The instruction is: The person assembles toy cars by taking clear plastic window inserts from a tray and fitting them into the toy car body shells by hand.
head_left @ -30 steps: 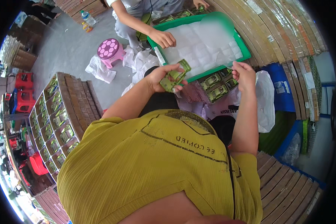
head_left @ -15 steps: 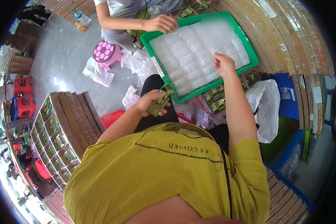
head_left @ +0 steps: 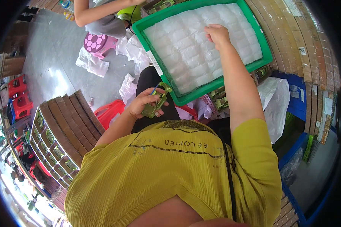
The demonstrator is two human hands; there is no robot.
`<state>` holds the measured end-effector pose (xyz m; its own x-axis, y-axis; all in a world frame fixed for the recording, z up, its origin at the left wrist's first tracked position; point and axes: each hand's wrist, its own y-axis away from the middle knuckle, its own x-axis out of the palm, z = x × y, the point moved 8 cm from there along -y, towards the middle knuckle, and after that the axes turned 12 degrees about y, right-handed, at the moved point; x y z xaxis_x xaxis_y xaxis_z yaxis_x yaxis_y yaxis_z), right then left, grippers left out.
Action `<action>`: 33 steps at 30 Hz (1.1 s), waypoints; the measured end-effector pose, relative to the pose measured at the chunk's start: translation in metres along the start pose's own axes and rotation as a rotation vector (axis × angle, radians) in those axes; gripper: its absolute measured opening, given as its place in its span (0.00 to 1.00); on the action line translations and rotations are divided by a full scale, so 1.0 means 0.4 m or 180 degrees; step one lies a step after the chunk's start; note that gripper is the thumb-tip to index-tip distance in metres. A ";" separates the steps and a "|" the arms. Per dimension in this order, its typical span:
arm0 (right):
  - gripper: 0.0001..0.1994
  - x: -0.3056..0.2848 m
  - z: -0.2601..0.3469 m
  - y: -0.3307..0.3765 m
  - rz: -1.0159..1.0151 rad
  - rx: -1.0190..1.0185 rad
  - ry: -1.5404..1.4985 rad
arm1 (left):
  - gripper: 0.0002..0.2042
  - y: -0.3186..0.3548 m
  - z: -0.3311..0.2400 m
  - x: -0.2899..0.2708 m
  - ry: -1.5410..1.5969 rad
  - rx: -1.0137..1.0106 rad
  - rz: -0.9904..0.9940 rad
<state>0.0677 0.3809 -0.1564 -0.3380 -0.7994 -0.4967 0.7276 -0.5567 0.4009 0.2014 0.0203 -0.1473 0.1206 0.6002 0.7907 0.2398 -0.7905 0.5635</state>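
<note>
- A green car-shaped part (head_left: 160, 100) is held by the left hand (head_left: 149, 102); it is gripped between the thumb, which is laid across it, and the fingers, which are curled around its sides.
- The part is tilted, its upper end pointed to the right, and it is seen above the dark trouser leg (head_left: 150, 78), near the lower left corner of a green tray (head_left: 199, 93).
- The right hand (head_left: 218, 36) is stretched out above the tray, its fingers bent and brought near one another; whether something thin is pinched there cannot be told.
- The tray is filled with white padded wrapping (head_left: 185, 53), by which its bottom is covered.
- Other green parts (head_left: 219, 99) are partly seen below the near edge of the tray.
- Beyond the tray, at the upper left, a co-worker's arm (head_left: 102, 14) is seen, and near it a pink stool (head_left: 96, 43) is placed.
- At the left, cardboard trays (head_left: 66, 117) are stacked, with green pieces in their compartments.
</note>
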 end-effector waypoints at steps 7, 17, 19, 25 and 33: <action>0.15 0.000 0.021 0.107 -0.0122 -0.0893 0.2380 | 0.20 0.007 0.000 -0.009 0.0086 0.0084 -0.0046; 0.14 -0.063 -0.058 0.141 0.0156 -0.0878 0.0947 | 0.23 0.026 -0.028 0.051 -0.0176 0.0460 0.0052; 0.11 -0.070 -0.017 0.210 0.0474 -0.0455 0.0281 | 0.22 0.035 -0.045 0.062 -0.0255 0.0566 0.0008; 0.08 -0.126 0.053 0.440 0.0828 -0.0213 -0.0571 | 0.26 0.015 -0.074 0.259 -0.0342 0.0710 0.0864; 0.08 -0.144 0.088 0.632 0.0809 -0.0632 -0.0463 | 0.25 0.018 -0.032 0.436 -0.0586 0.0557 0.1437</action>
<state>0.2501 0.2781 0.0008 -0.2023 -0.9385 -0.2797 0.8965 -0.2925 0.3329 0.2119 0.1176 -0.0022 0.4131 0.2278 0.8818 0.2802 -0.9530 0.1150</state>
